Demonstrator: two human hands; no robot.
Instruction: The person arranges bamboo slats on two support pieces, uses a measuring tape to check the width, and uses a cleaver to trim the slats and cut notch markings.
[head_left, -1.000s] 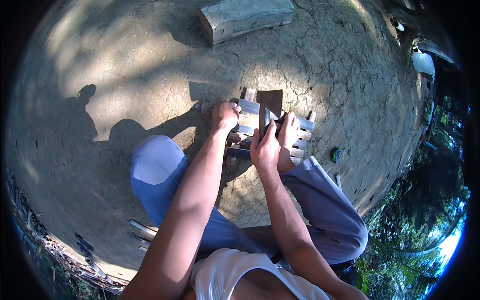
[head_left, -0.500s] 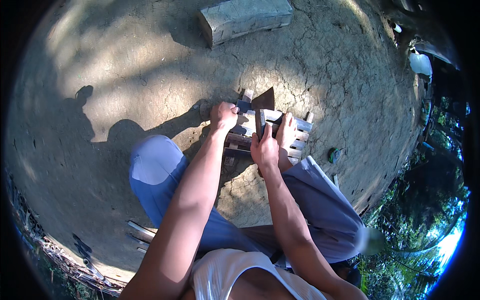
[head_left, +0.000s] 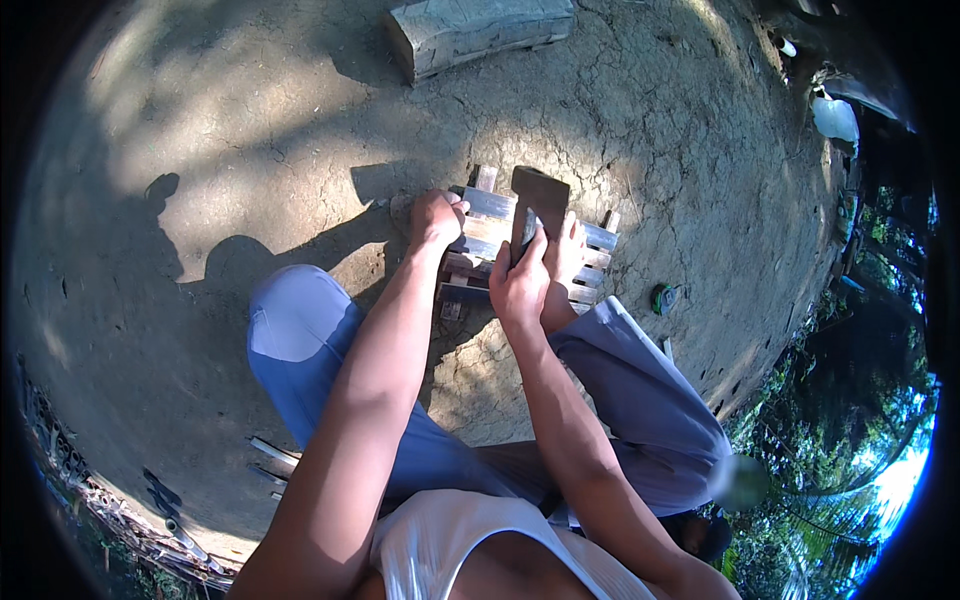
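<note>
My right hand [head_left: 520,285] grips the handle of a hatchet [head_left: 538,205], its dark blade now raised higher above the slatted wooden frame [head_left: 500,245] than a second ago. My left hand [head_left: 436,218] clamps the frame's left end. My bare foot [head_left: 568,255] rests on the slats, on cracked dirt ground [head_left: 650,120].

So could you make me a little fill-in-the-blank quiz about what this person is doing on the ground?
1. The right hand grips a broad dark ____ blade.
2. The left hand presses on a small frame of grey wooden ____.
3. The frame lies on dry, ____ earth.
4. The person wears loose ____ trousers.

Missing words: metal; slats; cracked; blue
</note>
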